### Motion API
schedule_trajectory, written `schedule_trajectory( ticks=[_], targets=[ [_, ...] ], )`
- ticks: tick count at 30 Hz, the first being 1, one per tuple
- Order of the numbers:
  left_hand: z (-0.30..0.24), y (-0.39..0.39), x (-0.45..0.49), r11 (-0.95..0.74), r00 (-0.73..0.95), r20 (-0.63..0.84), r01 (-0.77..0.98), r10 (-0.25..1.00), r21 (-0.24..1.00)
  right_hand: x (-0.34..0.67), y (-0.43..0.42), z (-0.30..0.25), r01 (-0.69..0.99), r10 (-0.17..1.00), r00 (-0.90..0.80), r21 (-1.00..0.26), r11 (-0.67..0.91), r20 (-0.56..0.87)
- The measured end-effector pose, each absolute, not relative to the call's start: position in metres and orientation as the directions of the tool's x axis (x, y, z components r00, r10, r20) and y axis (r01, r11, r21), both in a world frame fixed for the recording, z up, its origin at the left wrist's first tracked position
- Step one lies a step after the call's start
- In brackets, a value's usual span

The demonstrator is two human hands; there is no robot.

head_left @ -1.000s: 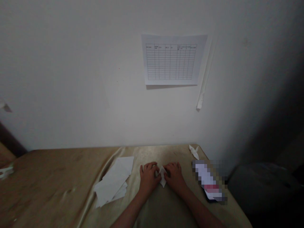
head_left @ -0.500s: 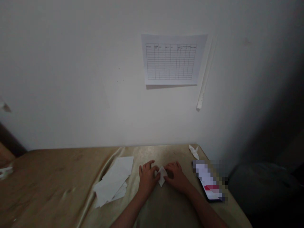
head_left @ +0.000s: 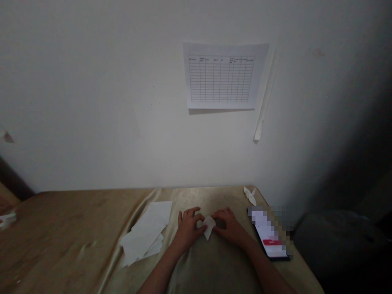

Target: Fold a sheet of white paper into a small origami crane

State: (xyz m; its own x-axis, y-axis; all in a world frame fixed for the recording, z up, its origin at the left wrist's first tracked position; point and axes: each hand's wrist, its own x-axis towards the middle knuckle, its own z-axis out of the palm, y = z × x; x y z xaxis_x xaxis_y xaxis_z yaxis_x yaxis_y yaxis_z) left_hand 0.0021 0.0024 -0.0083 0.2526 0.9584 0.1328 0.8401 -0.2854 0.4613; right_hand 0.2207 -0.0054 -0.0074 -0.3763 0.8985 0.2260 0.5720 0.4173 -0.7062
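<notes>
A small folded white paper piece (head_left: 209, 226) lies on the tan cloth-covered table (head_left: 76, 228), pinched from both sides. My left hand (head_left: 187, 226) grips its left edge with curled fingers. My right hand (head_left: 229, 226) holds its right edge, fingers bent over it. Both hands rest on the cloth near the table's middle right.
A loose stack of white paper sheets (head_left: 147, 233) lies left of my hands. A phone with a lit screen (head_left: 269, 239) sits at the right edge. A small folded paper figure (head_left: 250, 195) rests at the far right corner. A printed table sheet (head_left: 222, 76) hangs on the wall.
The folded paper has been turned and shifted slightly between my fingers; both hands have stayed in place on it.
</notes>
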Motion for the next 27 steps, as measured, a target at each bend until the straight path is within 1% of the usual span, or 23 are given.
schedule_trajectory(
  ticks=[4,9,16,22,27],
  targets=[
    [-0.007,0.007,-0.008,-0.312,0.323,0.061,0.825,0.944,0.471,0.22,-0.004,-0.009,0.581,0.902,-0.366,-0.7,0.415,0.231],
    [-0.004,0.008,-0.009,-0.314,0.343,0.024,0.828,0.939,0.465,0.217,-0.001,-0.014,0.605,0.903,-0.354,-0.677,0.419,0.242],
    [-0.004,0.007,-0.007,-0.312,0.326,0.055,0.826,0.944,0.469,0.211,0.003,-0.022,0.64,0.909,-0.33,-0.647,0.414,0.256],
    [-0.006,0.003,-0.001,-0.296,0.279,0.107,0.833,0.954,0.468,0.208,0.004,-0.024,0.661,0.912,-0.329,-0.631,0.406,0.243],
    [-0.007,0.001,0.002,-0.281,0.266,0.098,0.845,0.959,0.456,0.207,0.006,-0.027,0.672,0.916,-0.318,-0.623,0.399,0.244]
  ],
)
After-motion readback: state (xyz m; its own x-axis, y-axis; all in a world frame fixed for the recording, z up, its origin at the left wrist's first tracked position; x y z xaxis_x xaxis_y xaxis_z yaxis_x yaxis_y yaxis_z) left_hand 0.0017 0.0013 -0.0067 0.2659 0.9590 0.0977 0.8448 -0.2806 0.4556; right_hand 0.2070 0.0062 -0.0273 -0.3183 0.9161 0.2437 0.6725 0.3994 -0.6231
